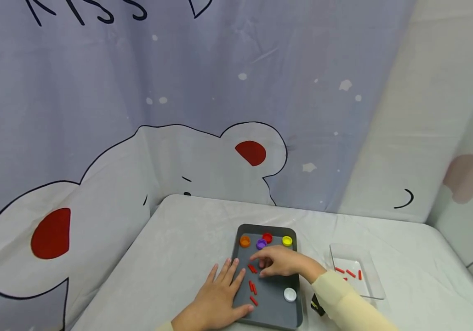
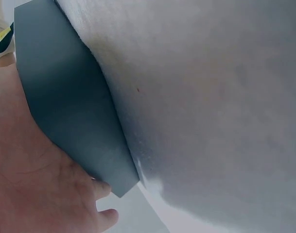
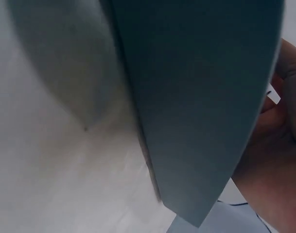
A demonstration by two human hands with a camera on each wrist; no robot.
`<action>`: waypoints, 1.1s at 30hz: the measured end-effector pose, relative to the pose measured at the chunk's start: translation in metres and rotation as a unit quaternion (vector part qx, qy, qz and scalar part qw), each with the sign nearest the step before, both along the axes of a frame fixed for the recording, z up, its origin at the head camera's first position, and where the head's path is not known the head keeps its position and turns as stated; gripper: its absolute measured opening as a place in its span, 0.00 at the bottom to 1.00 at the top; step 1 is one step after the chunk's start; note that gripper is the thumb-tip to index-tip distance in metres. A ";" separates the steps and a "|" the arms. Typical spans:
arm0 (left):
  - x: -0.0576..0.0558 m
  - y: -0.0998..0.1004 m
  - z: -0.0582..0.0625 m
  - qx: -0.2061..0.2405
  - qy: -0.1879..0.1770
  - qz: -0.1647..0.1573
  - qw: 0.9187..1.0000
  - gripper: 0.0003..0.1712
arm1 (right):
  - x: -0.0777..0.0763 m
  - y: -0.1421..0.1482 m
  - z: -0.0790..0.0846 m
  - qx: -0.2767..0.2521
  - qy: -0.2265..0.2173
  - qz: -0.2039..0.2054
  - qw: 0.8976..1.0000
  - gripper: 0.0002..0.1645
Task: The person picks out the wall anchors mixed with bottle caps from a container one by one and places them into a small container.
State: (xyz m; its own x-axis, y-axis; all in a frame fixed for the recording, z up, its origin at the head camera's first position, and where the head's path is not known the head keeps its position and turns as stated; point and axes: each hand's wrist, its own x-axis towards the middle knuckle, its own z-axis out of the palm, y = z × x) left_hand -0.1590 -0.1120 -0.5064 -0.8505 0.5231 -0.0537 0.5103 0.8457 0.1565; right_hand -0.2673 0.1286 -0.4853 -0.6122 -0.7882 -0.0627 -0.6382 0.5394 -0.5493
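hands at tray, sticks, right grasp unclear

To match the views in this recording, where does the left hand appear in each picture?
Head: left hand at lower middle, over the gray tray's left side.
Left wrist: lower left.
Right wrist: not in it.
Shared landmark, head and left wrist only: black-and-yellow item, by the right sleeve in head, upper left edge in left wrist.

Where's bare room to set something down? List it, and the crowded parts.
White cloth is bare left of the left hand and between the gray tray and curtain. The tray is free between white cap and red sticks. Crowded: colored caps at the far end; right hand mid-tray.
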 end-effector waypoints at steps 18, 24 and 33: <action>-0.005 0.000 -0.009 0.003 0.020 -0.011 1.000 0.54 | -0.011 -0.017 -0.013 0.031 0.014 0.006 0.999 0.23; -0.007 0.001 -0.006 0.015 0.014 -0.015 1.000 0.55 | -0.014 -0.015 -0.012 0.027 0.008 -0.009 1.000 0.20; -0.006 -0.001 -0.009 0.017 0.014 -0.019 1.000 0.55 | -0.012 -0.017 -0.015 0.010 0.021 -0.012 1.000 0.14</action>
